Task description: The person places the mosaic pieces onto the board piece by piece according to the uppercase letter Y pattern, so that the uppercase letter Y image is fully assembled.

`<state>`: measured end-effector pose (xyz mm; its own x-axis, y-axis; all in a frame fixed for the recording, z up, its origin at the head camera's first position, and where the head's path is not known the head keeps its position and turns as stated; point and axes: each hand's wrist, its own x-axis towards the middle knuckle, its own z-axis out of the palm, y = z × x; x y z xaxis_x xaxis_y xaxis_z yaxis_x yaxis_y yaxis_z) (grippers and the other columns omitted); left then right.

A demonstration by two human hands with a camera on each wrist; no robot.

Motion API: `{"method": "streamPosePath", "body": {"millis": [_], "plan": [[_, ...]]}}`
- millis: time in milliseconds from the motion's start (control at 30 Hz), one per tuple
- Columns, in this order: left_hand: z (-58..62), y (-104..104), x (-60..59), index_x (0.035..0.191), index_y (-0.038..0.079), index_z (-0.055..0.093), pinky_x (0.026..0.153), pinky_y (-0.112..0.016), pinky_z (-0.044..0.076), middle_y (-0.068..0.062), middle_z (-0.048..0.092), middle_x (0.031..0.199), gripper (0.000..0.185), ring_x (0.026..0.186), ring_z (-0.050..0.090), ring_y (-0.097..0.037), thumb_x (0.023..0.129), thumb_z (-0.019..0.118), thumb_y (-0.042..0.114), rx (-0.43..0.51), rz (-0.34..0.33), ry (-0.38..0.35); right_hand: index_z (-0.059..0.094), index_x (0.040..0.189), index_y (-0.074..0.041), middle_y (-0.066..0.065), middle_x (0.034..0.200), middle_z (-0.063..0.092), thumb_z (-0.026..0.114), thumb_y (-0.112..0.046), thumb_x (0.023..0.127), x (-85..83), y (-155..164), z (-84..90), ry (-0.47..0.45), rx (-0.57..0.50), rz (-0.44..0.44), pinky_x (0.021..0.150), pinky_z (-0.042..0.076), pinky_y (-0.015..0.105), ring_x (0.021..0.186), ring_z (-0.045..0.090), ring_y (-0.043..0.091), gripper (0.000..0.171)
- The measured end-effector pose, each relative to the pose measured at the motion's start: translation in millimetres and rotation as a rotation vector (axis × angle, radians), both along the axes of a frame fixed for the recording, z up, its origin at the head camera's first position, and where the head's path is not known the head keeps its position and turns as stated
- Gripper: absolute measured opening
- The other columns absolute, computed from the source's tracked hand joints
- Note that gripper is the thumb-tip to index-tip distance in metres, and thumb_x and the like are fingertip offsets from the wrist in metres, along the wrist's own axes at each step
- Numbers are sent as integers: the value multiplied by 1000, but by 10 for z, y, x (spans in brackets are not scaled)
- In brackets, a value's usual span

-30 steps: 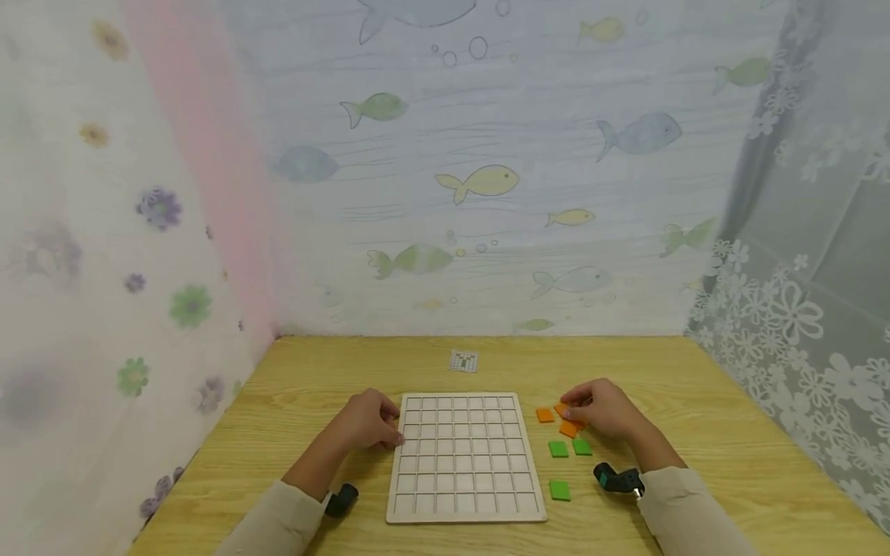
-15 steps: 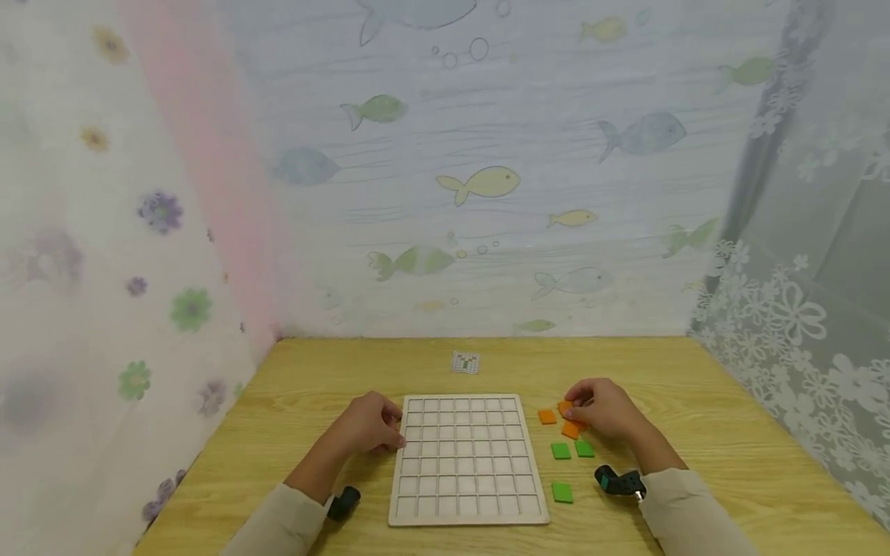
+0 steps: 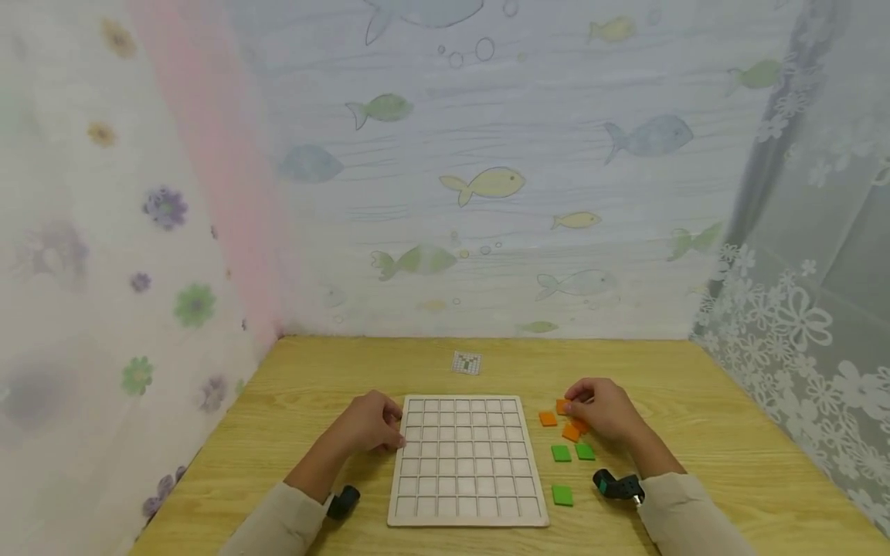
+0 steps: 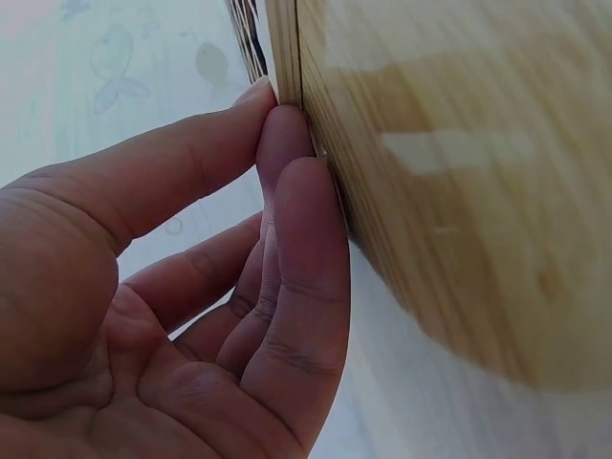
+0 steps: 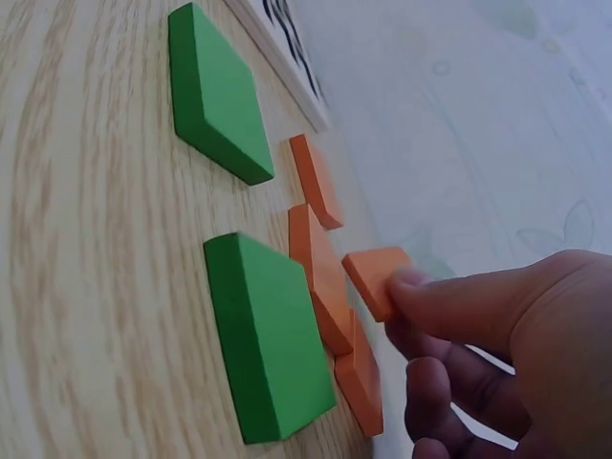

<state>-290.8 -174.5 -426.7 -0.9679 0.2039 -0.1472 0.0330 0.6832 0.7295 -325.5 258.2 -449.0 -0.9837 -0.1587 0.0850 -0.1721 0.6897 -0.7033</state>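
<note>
- Gripping one orange tile (image 5: pixel 371 277), my right hand (image 3: pixel 603 409) has it pinched between thumb and finger; whether it is fully off the table (image 3: pixel 348 363) I cannot tell.
- That tile is to the right of the board (image 3: pixel 521 401), level with its far rows and well outside the grid.
- Around it on the table lie three loose orange tiles (image 5: pixel 328 285); the wrist view shows a gap between them and my tile, and two of them seem to touch each other.
- Meanwhile my left hand (image 3: pixel 370 423) holds the board's left edge, thumb and fingertips closed on the rim, which I judge is to steady it.
- Step in hand, as I judge it: picking out a single orange tile.
- My next move, I think, calls for a firm pinch and a clean lift, so that I don't drag the neighbours along; the left hand should keep the board from sliding.
- As for containers, the board is the one I have: a flat wooden tray of square cells, seven across, with raised dividers.
- Every coloured tile I can see is outside those cells: the orange group, two green tiles (image 3: pixel 561 453) just nearer to me, and a third green tile (image 3: pixel 562 496) near the board's close right corner.
- Beyond the board lies a small grid card (image 3: pixel 467 363), its marks too small to read.
</note>
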Motion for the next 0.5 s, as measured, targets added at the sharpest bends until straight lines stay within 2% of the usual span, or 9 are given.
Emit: {"method": "streamPosePath", "body": {"millis": [233,500], "plan": [[-15,-26,6,125,-5,69,62,-34,60,-6,67,80,48,65,67,-19,82,87,4,17,-3,-2,74,103,-9,4,97,72,73,-18,98,-37,-42,23,53,-40,-40,71,55,32,85,65,18,10],[-38,-21,-45,127,-6,67,62,-34,60,-5,69,78,50,64,68,-20,82,87,4,28,-28,-1,74,103,-10,3,97,72,74,-20,97,-44,-60,50,65,-44,-61,71,54,32,84,64,17,11]]}}
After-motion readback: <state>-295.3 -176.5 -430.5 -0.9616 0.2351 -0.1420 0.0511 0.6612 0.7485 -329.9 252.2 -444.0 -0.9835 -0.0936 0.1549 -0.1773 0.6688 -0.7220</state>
